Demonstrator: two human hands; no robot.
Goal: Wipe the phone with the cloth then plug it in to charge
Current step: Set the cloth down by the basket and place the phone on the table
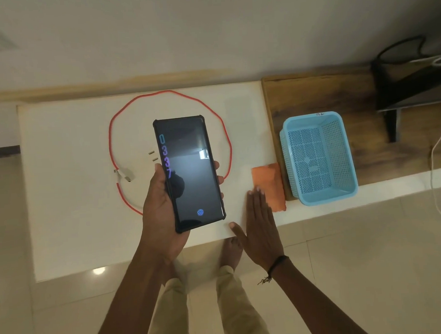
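Note:
My left hand (161, 215) grips a black phone (189, 173) in a dark case, held above the white table (63, 173) with its lit screen facing up. A folded orange cloth (269, 185) lies flat on the table to the right of the phone. My right hand (261, 223) hovers flat and empty, fingers spread, its fingertips at the cloth's left edge. A red charging cable (112, 136) loops on the table behind the phone, its white connector (125, 174) lying left of my left hand. The charger's metal prongs (152, 156) peek out beside the phone.
A light blue perforated plastic basket (317, 157) stands right of the cloth, partly on a dark wooden board (312, 94). A black stand (410, 88) and a white wire (435, 172) sit at the far right. My feet show on the tiled floor below the table edge.

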